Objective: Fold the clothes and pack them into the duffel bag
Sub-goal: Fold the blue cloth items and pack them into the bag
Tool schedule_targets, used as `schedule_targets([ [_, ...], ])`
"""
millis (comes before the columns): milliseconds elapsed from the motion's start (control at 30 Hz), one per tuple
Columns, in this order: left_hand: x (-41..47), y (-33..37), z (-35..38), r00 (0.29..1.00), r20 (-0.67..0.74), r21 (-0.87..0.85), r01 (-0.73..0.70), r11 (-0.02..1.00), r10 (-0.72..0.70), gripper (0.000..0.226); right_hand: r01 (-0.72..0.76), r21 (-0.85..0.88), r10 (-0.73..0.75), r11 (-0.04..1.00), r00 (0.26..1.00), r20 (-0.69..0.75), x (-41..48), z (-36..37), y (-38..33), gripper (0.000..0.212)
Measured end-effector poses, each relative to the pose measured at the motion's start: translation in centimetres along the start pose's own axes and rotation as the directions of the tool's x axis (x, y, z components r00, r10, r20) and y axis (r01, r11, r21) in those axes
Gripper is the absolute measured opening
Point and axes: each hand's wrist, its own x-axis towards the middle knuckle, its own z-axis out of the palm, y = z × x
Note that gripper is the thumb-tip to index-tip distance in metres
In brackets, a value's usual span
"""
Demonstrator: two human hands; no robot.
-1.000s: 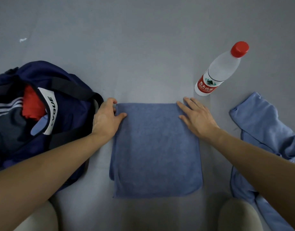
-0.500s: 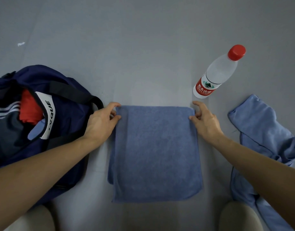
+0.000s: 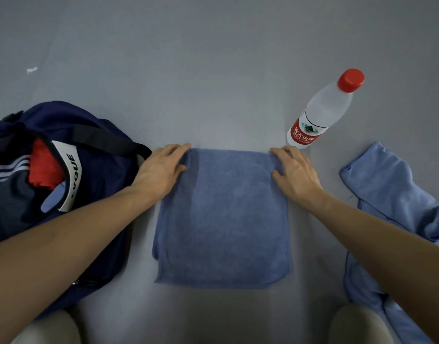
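A folded blue towel (image 3: 223, 219) lies flat on the grey floor in front of me. My left hand (image 3: 161, 170) pinches its far left corner, with the thumb on top of the cloth. My right hand (image 3: 295, 172) pinches the far right corner in the same way. A navy duffel bag (image 3: 96, 184) lies open at the left, touching my left forearm, with red and striped dark clothes (image 3: 39, 165) inside. At the right edge a crumpled light blue garment (image 3: 392, 194) lies on the floor.
A clear water bottle (image 3: 322, 112) with a red cap stands just beyond my right hand, close to the towel's far right corner. My two pale knees (image 3: 357, 326) show at the bottom. Bare grey floor stretches beyond the towel.
My right hand slid from lying flat on the towel to its far right corner and took hold of it. My left hand stayed at the far left corner and closed its pinch.
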Motion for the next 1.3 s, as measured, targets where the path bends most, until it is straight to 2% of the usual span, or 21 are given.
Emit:
schedule_targets([
  [133, 2.0, 0.0, -0.5, 0.997, -0.019, 0.01, 0.078, 0.997, -0.077, 0.048, -0.074, 0.04, 0.074, 0.996, 0.997, -0.006, 1.6, -0.3, -0.6, 0.041],
  [233, 2.9, -0.5, -1.0, 0.992, 0.027, 0.035, 0.124, 0.992, -0.125, 0.044, -0.112, 0.019, 0.112, 0.994, 0.994, 0.012, 2.3, -0.4, -1.0, 0.028],
  [367, 3.0, -0.3, -1.1, 0.986, -0.008, 0.042, 0.166, 0.985, -0.166, 0.018, -0.088, -0.018, 0.088, 0.996, 0.996, -0.027, 2.2, -0.8, -1.3, 0.018],
  [467, 2.5, 0.5, -2.0, 0.98, -0.097, -0.084, 0.167, 0.982, -0.174, 0.008, 0.007, 0.027, -0.002, 1.0, 0.985, -0.174, 1.6, -1.9, -2.0, 0.012],
  [600, 0.8, 1.3, -5.0, 0.959, -0.226, -0.198, 0.129, 0.972, -0.173, 0.004, 0.019, 0.081, 0.004, 0.997, 0.964, -0.267, 0.3, -4.6, -3.3, 0.011],
  [733, -3.6, 1.3, -7.3, 0.982, -0.156, -0.289, 0.057, 0.955, -0.106, 0.006, 0.088, 0.084, -0.064, 0.993, 0.963, -0.261, -2.9, -6.5, -3.5, 0.012],
  [800, -6.4, 0.9, -7.3, 0.994, -0.109, -0.282, -0.005, 0.959, -0.027, 0.01, 0.189, 0.065, -0.171, 0.98, 0.96, -0.223, -5.1, -6.6, -2.6, 0.015],
  [867, -9.1, 0.6, -6.5, 0.996, -0.062, -0.218, -0.082, 0.972, 0.07, 0.018, 0.347, 0.025, -0.338, 0.938, 0.926, -0.17, -7.3, -6.0, -1.2, 0.018],
  [933, -11.3, 0.3, -5.0, 0.991, 0.014, -0.182, -0.128, 0.975, 0.132, 0.023, 0.488, -0.022, -0.489, 0.872, 0.871, -0.049, -9.5, -4.8, 0.5, 0.016],
  [967, -12.4, 0.1, -4.1, 0.985, 0.049, -0.173, -0.153, 0.973, 0.164, 0.025, 0.518, -0.033, -0.516, 0.855, 0.855, 0.045, -10.4, -4.0, 1.3, 0.014],
  [1067, -14.7, -0.3, -1.0, 0.944, 0.199, -0.071, -0.255, 0.964, 0.264, 0.021, 0.517, -0.116, -0.455, 0.848, 0.822, 0.341, -12.6, -1.5, 3.0, 0.014],
  [1133, -15.1, -0.2, 0.2, 0.913, 0.28, 0.06, -0.326, 0.944, 0.297, 0.028, 0.522, -0.206, -0.379, 0.828, 0.791, 0.481, -13.1, -0.7, 2.6, 0.032],
  [1167, -14.9, 0.1, 0.5, 0.912, 0.282, 0.096, -0.335, 0.937, 0.297, 0.034, 0.527, -0.226, -0.393, 0.819, 0.803, 0.448, -13.1, -0.5, 2.2, 0.04],
  [1233, -13.7, 1.6, 0.8, 0.925, 0.177, 0.109, -0.357, 0.928, 0.335, 0.033, 0.536, -0.197, -0.49, 0.821, 0.838, 0.239, -12.7, -0.1, 0.8, 0.04],
  [1300, -12.4, 3.0, 2.1, 0.934, 0.088, 0.105, -0.354, 0.929, 0.346, 0.035, 0.55, -0.195, -0.547, 0.812, 0.834, 0.076, -12.1, 1.6, -0.6, 0.04],
])
